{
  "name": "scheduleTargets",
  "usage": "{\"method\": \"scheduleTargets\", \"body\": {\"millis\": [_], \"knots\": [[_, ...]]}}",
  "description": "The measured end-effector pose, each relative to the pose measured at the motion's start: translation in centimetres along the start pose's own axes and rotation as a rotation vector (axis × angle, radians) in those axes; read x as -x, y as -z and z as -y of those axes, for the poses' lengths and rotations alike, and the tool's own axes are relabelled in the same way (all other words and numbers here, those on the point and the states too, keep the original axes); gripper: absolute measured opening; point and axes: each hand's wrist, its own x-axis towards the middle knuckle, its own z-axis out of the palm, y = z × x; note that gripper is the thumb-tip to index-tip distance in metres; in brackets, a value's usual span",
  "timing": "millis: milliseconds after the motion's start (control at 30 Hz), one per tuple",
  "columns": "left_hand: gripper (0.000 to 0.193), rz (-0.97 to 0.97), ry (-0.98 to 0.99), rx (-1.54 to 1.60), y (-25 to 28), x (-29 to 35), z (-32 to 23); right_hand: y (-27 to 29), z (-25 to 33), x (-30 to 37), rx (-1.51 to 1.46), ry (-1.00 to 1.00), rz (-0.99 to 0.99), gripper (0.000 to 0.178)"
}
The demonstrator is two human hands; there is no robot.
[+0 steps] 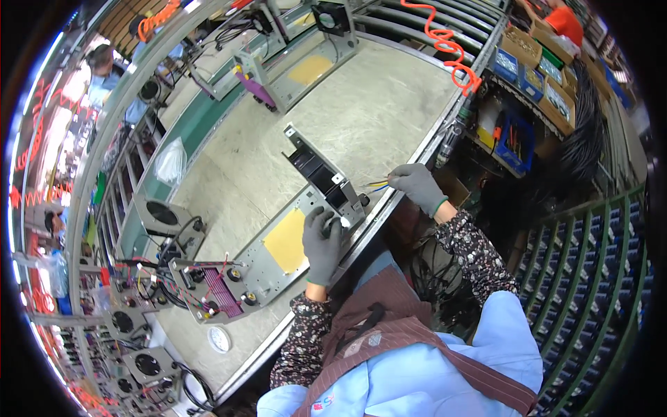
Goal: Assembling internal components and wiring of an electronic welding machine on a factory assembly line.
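R hand (pixel 419 186), grey glove, is just past the near edge of the desk (pixel 389 97); its grip is pinched on a few thin wires (pixel 379 185), yellow & blue among them, at R end of the metal frame (pixel 253 256). L hand (pixel 322 247), same glove type, is on the frame's R part, fingers curled; can't tell if its grip is clasping anything there.

Frame lies base-down on the desk, along near edge. Yellow sheet (pixel 286 242) is on its base, R of ctr; black unit w/ bracket (pixel 319 170) stands at R end, purple grille (pixel 221 290) at L end w/ loose leads.

Round white dish (pixel 219 339) sits near the L end, apart from frame. Clear plastic bag (pixel 170 162) is at far side, upper L. 2nd frame (pixel 309 69) stands at far end of desk, also w/ yellow sheet. Orange coiled hose (pixel 451 52) hangs upper R. Parts bins (pixel 556 101) & blue tray (pixel 515 142) are off to R, green rack (pixel 583 271) lower R.
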Motion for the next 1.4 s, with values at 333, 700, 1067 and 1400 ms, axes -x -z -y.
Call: {"method": "scheduleTargets", "body": {"millis": [333,700,1067,1400], "knots": [[0.019,0.012,-0.173,-0.198,-0.7,1.3,0.8,-0.2,-3.0,-0.5,0.230,0.044,0.015,0.027],[0.019,0.021,-0.180,-0.185,-0.6,1.3,0.9,1.0,-1.4,-1.2,-0.034,-0.119,0.087,0.027],[0.019,0.027,-0.188,-0.189,-0.4,1.4,1.0,1.7,-1.3,-1.9,-0.112,-0.207,0.206,0.022],[0.019,0.028,-0.195,-0.173,-0.6,1.4,0.8,1.8,-0.9,-5.7,0.165,-0.134,0.419,0.024]]}}
